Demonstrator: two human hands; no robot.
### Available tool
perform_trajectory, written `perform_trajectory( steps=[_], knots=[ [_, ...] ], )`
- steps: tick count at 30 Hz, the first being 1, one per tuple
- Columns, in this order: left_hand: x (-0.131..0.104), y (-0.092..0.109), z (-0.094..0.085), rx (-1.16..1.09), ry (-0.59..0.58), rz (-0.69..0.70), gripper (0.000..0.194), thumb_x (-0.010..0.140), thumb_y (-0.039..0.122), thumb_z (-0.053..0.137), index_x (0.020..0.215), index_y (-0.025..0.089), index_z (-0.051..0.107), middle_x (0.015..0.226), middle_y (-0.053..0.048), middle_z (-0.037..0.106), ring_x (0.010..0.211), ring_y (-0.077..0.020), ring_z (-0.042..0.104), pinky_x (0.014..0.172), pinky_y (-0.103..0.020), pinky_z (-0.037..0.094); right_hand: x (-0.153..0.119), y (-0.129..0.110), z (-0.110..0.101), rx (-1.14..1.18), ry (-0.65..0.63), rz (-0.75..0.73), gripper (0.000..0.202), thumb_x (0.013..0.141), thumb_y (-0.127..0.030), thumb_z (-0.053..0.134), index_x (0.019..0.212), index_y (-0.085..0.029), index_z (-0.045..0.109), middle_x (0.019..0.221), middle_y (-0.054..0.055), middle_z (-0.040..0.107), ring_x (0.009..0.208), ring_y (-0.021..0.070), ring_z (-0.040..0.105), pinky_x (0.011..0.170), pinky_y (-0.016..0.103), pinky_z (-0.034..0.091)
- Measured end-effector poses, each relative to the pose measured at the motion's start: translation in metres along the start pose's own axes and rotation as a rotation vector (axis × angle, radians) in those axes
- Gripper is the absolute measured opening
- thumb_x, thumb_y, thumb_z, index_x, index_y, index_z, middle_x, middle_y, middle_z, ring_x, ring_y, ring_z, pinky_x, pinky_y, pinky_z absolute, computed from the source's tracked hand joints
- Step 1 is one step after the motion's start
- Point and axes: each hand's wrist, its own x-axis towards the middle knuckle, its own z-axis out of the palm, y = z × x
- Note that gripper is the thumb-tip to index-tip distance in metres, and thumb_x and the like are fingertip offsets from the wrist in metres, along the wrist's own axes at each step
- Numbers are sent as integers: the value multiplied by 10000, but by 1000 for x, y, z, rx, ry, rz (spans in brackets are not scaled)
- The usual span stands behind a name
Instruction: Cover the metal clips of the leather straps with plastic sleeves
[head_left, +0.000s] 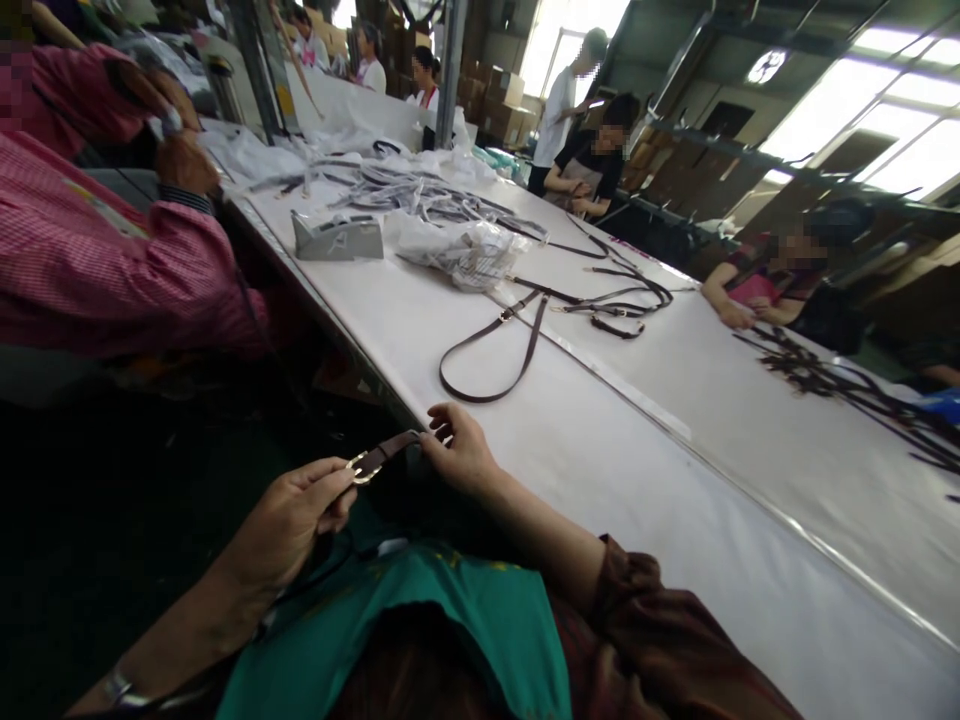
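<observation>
A narrow dark brown strap [393,447] with a gold-coloured buckle [364,468] is stretched between my hands, just off the table's near edge. My left hand [319,495] pinches the buckle end between thumb and fingers. At the strap's other end, my right hand [459,447] holds it between thumb and forefinger, with the other fingers loosely curled. A dark strip hangs below my left hand, and where it leads I cannot make out. On the white table [600,450] ahead lies a looped brown strap [480,398] with its own buckle.
Plastic-wrapped straps [420,190] and a clear plastic bag [465,250] lie beyond, beside a grey tape dispenser [337,238]. More dark straps [622,290] spread farther right, with a pile [817,375] at the far right. A person in a pink checked sleeve [112,240] works at left; others sit or stand across.
</observation>
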Motion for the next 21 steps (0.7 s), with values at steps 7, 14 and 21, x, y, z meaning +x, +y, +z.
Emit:
perform_trajectory(
  steps=[7,14,21],
  knots=[
    [2,0,1,-81,18,-5,337,762,471,695,683,162,585,501,47,475,437,-64,395,407,-167,293,15,9,13,-8,-199,105,179,784,-171,631,936,-204,721,869,18,717,827,181,650,758,298,516],
    [10,-11,-1,-96,-22,5,305,818,447,678,720,172,592,528,46,484,479,-64,393,436,-156,289,25,12,17,51,-164,241,107,790,-149,619,784,-183,720,683,8,695,655,165,641,614,262,484],
    [5,-8,-7,128,-49,45,337,889,494,600,748,188,586,579,45,458,490,-78,328,438,-192,244,22,6,12,-157,-150,95,118,831,-122,579,759,-184,650,745,29,664,749,174,601,701,284,464]
  ],
)
